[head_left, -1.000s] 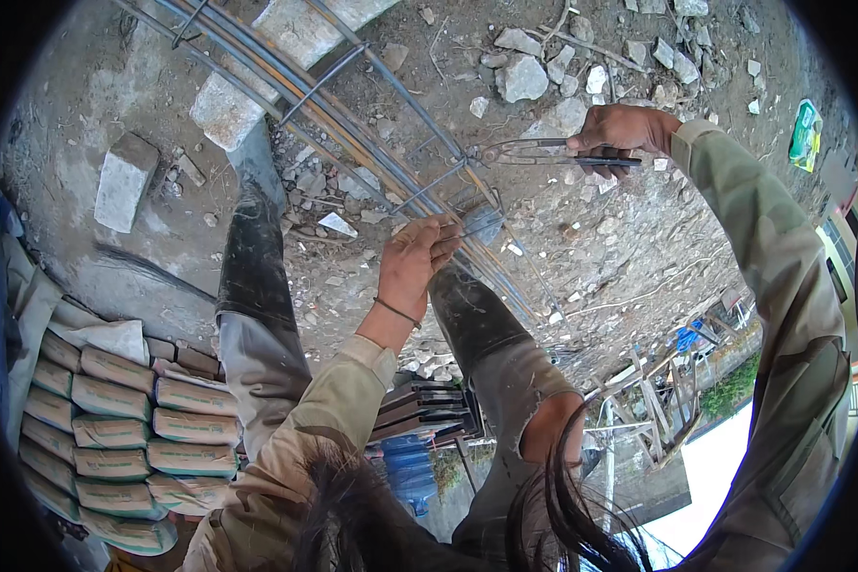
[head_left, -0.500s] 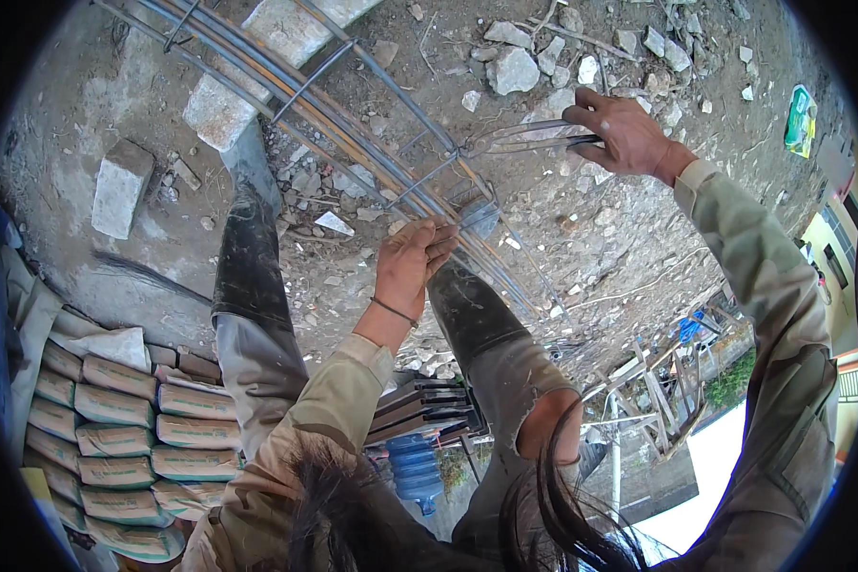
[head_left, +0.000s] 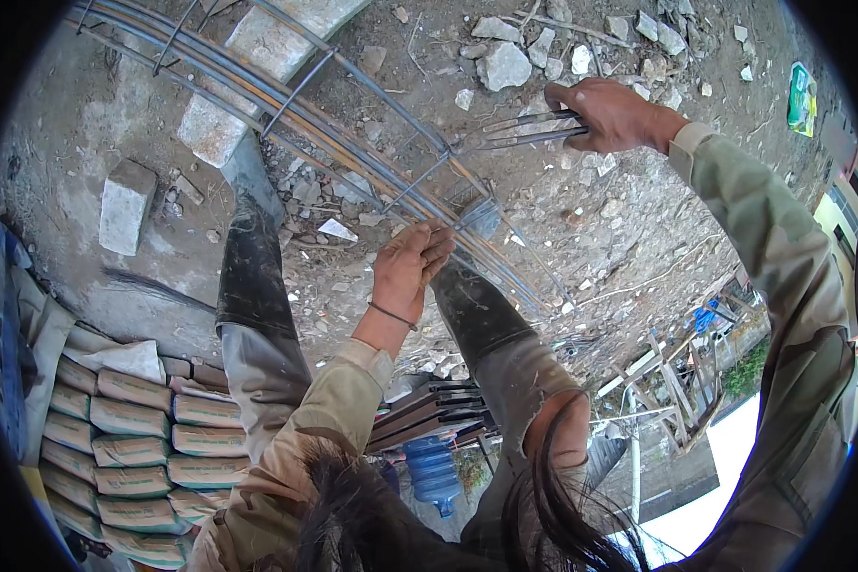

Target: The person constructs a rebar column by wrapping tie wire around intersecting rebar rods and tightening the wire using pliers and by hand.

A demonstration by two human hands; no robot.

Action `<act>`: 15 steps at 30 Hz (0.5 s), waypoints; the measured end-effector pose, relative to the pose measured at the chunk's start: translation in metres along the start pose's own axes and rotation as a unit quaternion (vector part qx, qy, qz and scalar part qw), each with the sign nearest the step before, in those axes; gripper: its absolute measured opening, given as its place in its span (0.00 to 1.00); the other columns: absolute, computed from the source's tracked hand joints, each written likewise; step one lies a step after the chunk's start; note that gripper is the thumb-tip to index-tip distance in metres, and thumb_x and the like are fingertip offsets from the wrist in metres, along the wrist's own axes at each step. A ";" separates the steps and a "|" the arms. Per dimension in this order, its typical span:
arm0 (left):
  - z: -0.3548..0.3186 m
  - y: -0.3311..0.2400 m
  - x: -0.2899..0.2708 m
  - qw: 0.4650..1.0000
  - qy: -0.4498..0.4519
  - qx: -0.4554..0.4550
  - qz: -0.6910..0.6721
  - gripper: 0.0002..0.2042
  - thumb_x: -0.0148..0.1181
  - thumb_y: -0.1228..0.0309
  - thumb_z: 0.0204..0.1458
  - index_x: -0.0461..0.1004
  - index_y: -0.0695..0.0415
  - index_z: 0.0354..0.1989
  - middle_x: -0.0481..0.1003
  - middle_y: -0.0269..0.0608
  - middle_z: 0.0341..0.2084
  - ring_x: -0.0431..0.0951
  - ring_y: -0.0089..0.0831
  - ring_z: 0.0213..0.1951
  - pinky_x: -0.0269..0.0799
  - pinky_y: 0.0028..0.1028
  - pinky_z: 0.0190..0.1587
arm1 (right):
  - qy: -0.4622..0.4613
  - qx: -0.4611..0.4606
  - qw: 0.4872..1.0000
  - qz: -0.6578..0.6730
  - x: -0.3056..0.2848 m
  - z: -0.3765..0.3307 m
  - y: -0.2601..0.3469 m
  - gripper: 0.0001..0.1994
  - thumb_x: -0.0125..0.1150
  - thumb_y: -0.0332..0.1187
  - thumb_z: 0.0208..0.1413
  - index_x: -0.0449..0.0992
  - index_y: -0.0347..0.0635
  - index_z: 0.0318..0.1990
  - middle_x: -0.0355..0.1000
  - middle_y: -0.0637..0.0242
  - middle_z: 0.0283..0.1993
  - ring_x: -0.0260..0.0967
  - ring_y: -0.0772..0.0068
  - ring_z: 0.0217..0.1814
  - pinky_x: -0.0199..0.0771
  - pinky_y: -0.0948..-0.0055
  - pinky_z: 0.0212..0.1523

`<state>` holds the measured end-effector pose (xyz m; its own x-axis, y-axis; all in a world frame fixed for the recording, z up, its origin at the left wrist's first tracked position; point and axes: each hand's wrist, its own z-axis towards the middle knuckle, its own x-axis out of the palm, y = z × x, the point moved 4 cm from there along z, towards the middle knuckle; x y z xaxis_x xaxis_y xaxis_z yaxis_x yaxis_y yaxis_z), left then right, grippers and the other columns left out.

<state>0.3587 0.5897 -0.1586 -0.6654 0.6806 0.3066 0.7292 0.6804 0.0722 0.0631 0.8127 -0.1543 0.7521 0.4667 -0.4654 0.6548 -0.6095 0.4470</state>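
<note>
A long rebar cage (head_left: 353, 157) of grey and rusty bars with square stirrups runs diagonally from the upper left toward the middle right. My left hand (head_left: 405, 272) is closed at its near side, fingers curled against a bar beside a stirrup. What lies under the fingertips is hidden. My right hand (head_left: 615, 116) grips a pair of long-handled metal pincers (head_left: 524, 131). Their far end is close to the upper corner of a stirrup (head_left: 434, 172), seemingly just apart from it. A grey block (head_left: 480, 219) lies beneath the bars near my left fingertips.
Long concrete blocks (head_left: 224, 114) lie under the cage, and another block (head_left: 129, 205) sits farther left. Rubble (head_left: 503, 67) is strewn beyond the bars. My boots (head_left: 250, 262) straddle the ground below. Stacked sacks (head_left: 129, 419), a blue water jug (head_left: 432, 472) and scrap wood (head_left: 672, 391) are nearer.
My right hand has moved slightly left and up with the pincers, whose end has come away from the stirrup corner. My left hand stays at the cage. The view has shifted slightly.
</note>
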 end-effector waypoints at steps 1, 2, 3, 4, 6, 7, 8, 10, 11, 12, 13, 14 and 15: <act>0.000 0.002 0.002 1.000 -0.001 -0.003 -0.005 0.19 0.58 0.62 0.67 0.74 0.63 0.59 0.80 0.48 0.52 0.81 0.35 0.53 0.76 0.35 0.59 | -0.002 0.000 1.000 0.000 -0.002 -0.004 0.004 0.24 0.70 0.42 0.56 0.69 0.37 0.52 0.75 0.54 0.35 0.77 0.58 0.38 0.76 0.55 0.41; 0.000 0.003 0.004 1.000 -0.001 -0.006 -0.011 0.19 0.58 0.62 0.67 0.74 0.64 0.59 0.80 0.48 0.52 0.81 0.36 0.52 0.76 0.35 0.59 | -0.021 -0.022 0.997 -0.073 -0.004 -0.011 0.012 0.22 0.66 0.41 0.58 0.70 0.35 0.52 0.76 0.52 0.35 0.78 0.55 0.38 0.78 0.54 0.40; 0.000 0.004 0.005 1.000 -0.001 -0.005 -0.009 0.19 0.58 0.62 0.67 0.74 0.64 0.59 0.80 0.48 0.52 0.81 0.36 0.52 0.76 0.35 0.59 | -0.041 -0.043 0.988 -0.146 -0.007 -0.016 0.019 0.20 0.63 0.39 0.60 0.72 0.33 0.52 0.77 0.50 0.35 0.79 0.52 0.38 0.79 0.52 0.40; 0.000 0.003 0.004 1.000 -0.005 -0.006 -0.008 0.19 0.58 0.63 0.67 0.73 0.64 0.59 0.81 0.48 0.52 0.82 0.36 0.52 0.77 0.35 0.59 | -0.082 -0.099 0.975 -0.179 -0.014 -0.009 0.025 0.16 0.60 0.39 0.63 0.77 0.32 0.45 0.75 0.56 0.28 0.78 0.60 0.30 0.78 0.58 0.34; -0.001 -0.002 0.001 1.000 -0.010 -0.004 -0.003 0.19 0.58 0.63 0.67 0.73 0.64 0.59 0.81 0.49 0.52 0.82 0.36 0.52 0.77 0.35 0.58 | 0.088 0.027 0.988 0.124 -0.010 -0.003 0.022 0.18 0.60 0.43 0.65 0.77 0.31 0.38 0.73 0.59 0.23 0.74 0.64 0.24 0.75 0.62 0.28; -0.001 -0.002 -0.005 1.000 -0.010 -0.003 0.000 0.20 0.58 0.63 0.67 0.73 0.64 0.59 0.80 0.49 0.52 0.81 0.37 0.53 0.76 0.36 0.59 | 0.257 0.142 0.863 0.412 0.006 -0.004 0.030 0.23 0.59 0.47 0.67 0.78 0.31 0.30 0.71 0.62 0.19 0.70 0.67 0.17 0.72 0.67 0.22; -0.001 -0.001 -0.001 1.000 0.004 -0.004 -0.002 0.20 0.58 0.62 0.67 0.73 0.64 0.60 0.80 0.49 0.53 0.81 0.37 0.54 0.76 0.36 0.60 | 0.311 0.198 0.716 0.593 0.023 -0.015 0.021 0.27 0.57 0.48 0.70 0.77 0.31 0.25 0.64 0.67 0.13 0.60 0.74 0.10 0.61 0.71 0.12; 0.000 0.000 0.004 1.000 0.020 -0.006 -0.006 0.21 0.58 0.61 0.67 0.72 0.64 0.60 0.79 0.49 0.54 0.80 0.37 0.55 0.74 0.36 0.62 | 0.276 0.184 0.669 0.666 0.053 -0.043 0.012 0.26 0.58 0.49 0.69 0.77 0.31 0.27 0.63 0.68 0.14 0.58 0.76 0.10 0.58 0.73 0.11; 0.002 0.001 0.005 1.000 0.027 -0.006 -0.011 0.22 0.58 0.60 0.66 0.72 0.64 0.60 0.78 0.49 0.56 0.79 0.38 0.56 0.73 0.36 0.63 | 0.240 0.159 0.616 0.733 0.067 -0.052 0.014 0.26 0.59 0.51 0.68 0.77 0.32 0.30 0.63 0.70 0.15 0.57 0.77 0.10 0.55 0.74 0.11; 0.001 0.001 0.003 0.999 0.030 -0.008 -0.007 0.22 0.58 0.60 0.66 0.72 0.64 0.60 0.78 0.49 0.56 0.79 0.38 0.56 0.73 0.36 0.63 | 0.167 0.176 0.583 0.775 0.084 -0.059 0.020 0.26 0.59 0.51 0.68 0.77 0.32 0.30 0.62 0.70 0.15 0.55 0.78 0.10 0.55 0.73 0.11; 0.000 0.000 0.002 0.999 0.043 -0.001 -0.007 0.24 0.58 0.59 0.67 0.70 0.63 0.63 0.75 0.50 0.59 0.76 0.39 0.60 0.71 0.38 0.65 | 0.097 0.172 0.559 0.805 0.098 -0.067 0.027 0.25 0.57 0.49 0.70 0.77 0.31 0.32 0.61 0.69 0.14 0.55 0.78 0.10 0.55 0.74 0.11; -0.003 -0.004 0.002 0.998 0.056 0.009 -0.004 0.26 0.58 0.57 0.67 0.68 0.63 0.66 0.73 0.51 0.63 0.73 0.41 0.64 0.69 0.39 0.67 | 0.048 0.150 0.524 0.837 0.104 -0.074 0.043 0.24 0.57 0.48 0.70 0.77 0.31 0.32 0.62 0.68 0.14 0.55 0.77 0.10 0.56 0.74 0.11; -0.008 -0.010 0.000 0.998 0.053 0.012 0.007 0.26 0.58 0.57 0.67 0.68 0.63 0.66 0.73 0.51 0.63 0.73 0.41 0.64 0.69 0.39 0.67 | -0.001 0.121 0.484 0.867 0.111 -0.077 0.063 0.24 0.56 0.47 0.71 0.78 0.31 0.33 0.62 0.68 0.14 0.56 0.77 0.10 0.57 0.74 0.12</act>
<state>0.3530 0.5807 -0.1523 -0.6339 0.6581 0.4064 0.7334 0.6783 0.0456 0.1936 0.8750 -0.1191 0.1554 -0.8807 0.4474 -0.9878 -0.1410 0.0655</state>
